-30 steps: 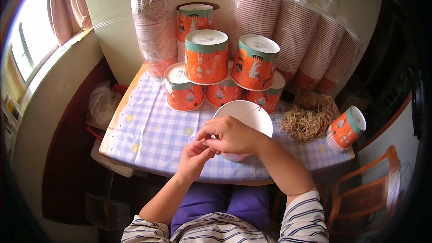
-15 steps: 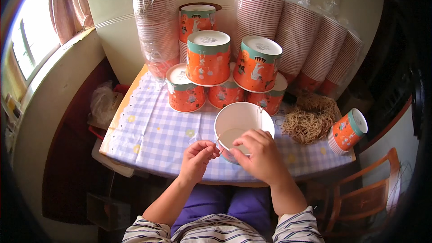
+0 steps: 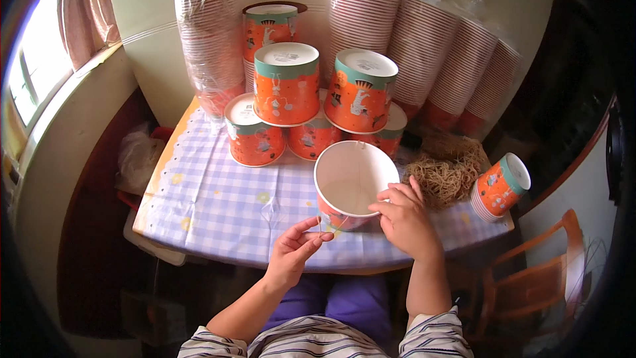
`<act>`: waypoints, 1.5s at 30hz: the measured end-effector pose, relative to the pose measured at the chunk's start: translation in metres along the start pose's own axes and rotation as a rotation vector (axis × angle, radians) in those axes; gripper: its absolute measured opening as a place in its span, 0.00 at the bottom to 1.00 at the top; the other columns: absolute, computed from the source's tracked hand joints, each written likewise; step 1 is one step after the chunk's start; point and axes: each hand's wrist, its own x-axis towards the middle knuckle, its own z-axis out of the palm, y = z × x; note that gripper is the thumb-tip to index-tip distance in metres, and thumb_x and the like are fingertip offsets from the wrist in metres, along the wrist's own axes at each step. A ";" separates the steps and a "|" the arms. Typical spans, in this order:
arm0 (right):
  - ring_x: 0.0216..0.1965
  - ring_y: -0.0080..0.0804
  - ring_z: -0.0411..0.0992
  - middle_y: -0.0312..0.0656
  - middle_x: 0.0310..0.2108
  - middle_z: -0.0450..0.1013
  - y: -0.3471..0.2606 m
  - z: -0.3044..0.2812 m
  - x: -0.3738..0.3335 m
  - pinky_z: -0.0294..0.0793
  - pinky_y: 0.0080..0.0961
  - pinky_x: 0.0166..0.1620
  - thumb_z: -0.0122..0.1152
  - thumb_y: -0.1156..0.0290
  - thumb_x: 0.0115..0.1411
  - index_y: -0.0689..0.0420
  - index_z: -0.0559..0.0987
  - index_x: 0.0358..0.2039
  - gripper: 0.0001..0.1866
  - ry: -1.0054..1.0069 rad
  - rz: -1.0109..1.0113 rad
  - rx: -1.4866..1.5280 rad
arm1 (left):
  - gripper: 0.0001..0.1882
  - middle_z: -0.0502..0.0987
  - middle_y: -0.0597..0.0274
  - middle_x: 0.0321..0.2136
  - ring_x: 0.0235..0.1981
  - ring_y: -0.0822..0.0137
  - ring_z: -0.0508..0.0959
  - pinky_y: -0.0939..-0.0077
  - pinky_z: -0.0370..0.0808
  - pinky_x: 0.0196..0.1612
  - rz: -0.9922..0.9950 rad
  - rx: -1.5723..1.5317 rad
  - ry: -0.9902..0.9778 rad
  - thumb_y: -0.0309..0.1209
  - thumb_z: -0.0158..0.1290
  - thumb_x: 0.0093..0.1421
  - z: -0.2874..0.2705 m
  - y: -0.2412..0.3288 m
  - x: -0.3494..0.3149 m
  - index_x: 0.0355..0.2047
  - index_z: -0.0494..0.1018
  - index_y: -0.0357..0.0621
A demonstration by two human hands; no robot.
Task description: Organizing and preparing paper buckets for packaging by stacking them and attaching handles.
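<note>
A large paper bucket (image 3: 356,166), white inside and orange outside, stands before me with its open mouth tilted toward me. A thin tan cord runs through its far rim. My left hand (image 3: 295,250), below the bucket's near left side, pinches a thin cord (image 3: 320,223) between thumb and fingers. At the bucket's right rim, my right hand (image 3: 409,221) grips the edge with thumb and fingertips, its other fingers raised. Just beyond it lies a tangled heap of tan cords (image 3: 447,172).
Upside-down orange buckets (image 3: 287,89) are stacked behind the work. Tall plastic-wrapped stacks of buckets (image 3: 424,53) line the wall. A smaller stack of orange cups (image 3: 501,187) leans at the table's right edge. A wooden chair (image 3: 530,285) stands at the right.
My right hand has moved from over the bucket's mouth to its right rim. The bucket has tipped toward me, and my left hand has lowered slightly. The view has shifted a little.
</note>
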 end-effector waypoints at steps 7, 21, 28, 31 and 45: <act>0.44 0.36 0.72 0.42 0.39 0.76 0.023 -0.015 0.045 0.61 0.35 0.56 0.57 0.69 0.53 0.55 0.79 0.40 0.13 -0.267 -0.040 0.233 | 0.16 0.78 0.54 0.39 0.45 0.67 0.77 0.75 0.70 0.51 0.013 -0.014 0.031 0.21 0.52 0.60 0.012 -0.010 0.004 0.49 0.68 0.37; 0.31 0.21 0.71 0.33 0.31 0.76 0.024 0.045 0.101 0.71 0.24 0.36 0.49 0.68 0.62 0.58 0.78 0.42 0.14 -1.237 0.141 0.818 | 0.06 0.79 0.54 0.33 0.36 0.69 0.77 0.78 0.70 0.41 0.114 0.044 0.114 0.25 0.53 0.60 0.018 -0.002 0.005 0.37 0.71 0.38; 0.29 0.21 0.72 0.38 0.29 0.77 0.026 0.035 0.101 0.73 0.20 0.37 0.57 0.71 0.58 0.64 0.79 0.36 0.10 -1.145 0.244 0.925 | 0.07 0.77 0.57 0.35 0.38 0.69 0.77 0.74 0.72 0.47 0.105 0.037 0.041 0.23 0.51 0.61 0.018 -0.005 0.009 0.40 0.70 0.35; 0.30 0.23 0.73 0.41 0.30 0.77 0.025 0.029 0.095 0.73 0.20 0.38 0.60 0.75 0.56 0.66 0.79 0.36 0.09 -0.959 0.328 1.088 | 0.07 0.77 0.57 0.35 0.38 0.69 0.77 0.74 0.72 0.47 0.129 0.042 0.031 0.23 0.51 0.61 0.022 -0.004 0.009 0.40 0.70 0.36; 0.37 0.20 0.73 0.39 0.33 0.77 -0.010 0.005 0.026 0.71 0.18 0.44 0.59 0.79 0.56 0.64 0.75 0.41 0.11 -0.050 0.336 1.052 | 0.05 0.77 0.60 0.32 0.37 0.68 0.77 0.77 0.69 0.40 0.137 0.042 0.103 0.25 0.52 0.60 0.024 -0.001 0.009 0.37 0.70 0.39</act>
